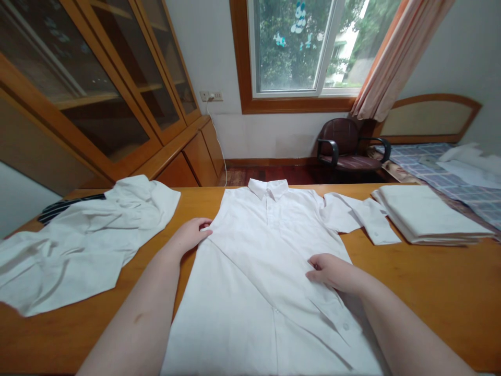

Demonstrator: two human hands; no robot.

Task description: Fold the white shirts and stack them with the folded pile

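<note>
A white button-up shirt [242, 292] lies front up on the table, its collar [268, 189] at the far edge. One sleeve is laid diagonally across the front, its cuff [344, 326] at the lower right. The other sleeve [342, 211] sticks out bent to the right. My left hand [191, 235] is closed on the shirt's left edge near the armhole, thumb and fingers pinching the cloth. Over the right side of the front, my right hand [332, 271] has its fingers curled together at the crossing sleeve; what lies between the fingertips is hard to see.
Crumpled white garments [86, 240] lie on the table [442, 292] at the left, with a dark striped cloth [70, 205] behind. A folded white stack [426, 214] sits right, touching the bent sleeve's cuff. Beyond are a chair [348, 146], a bed [457, 167] and a cabinet [113, 104].
</note>
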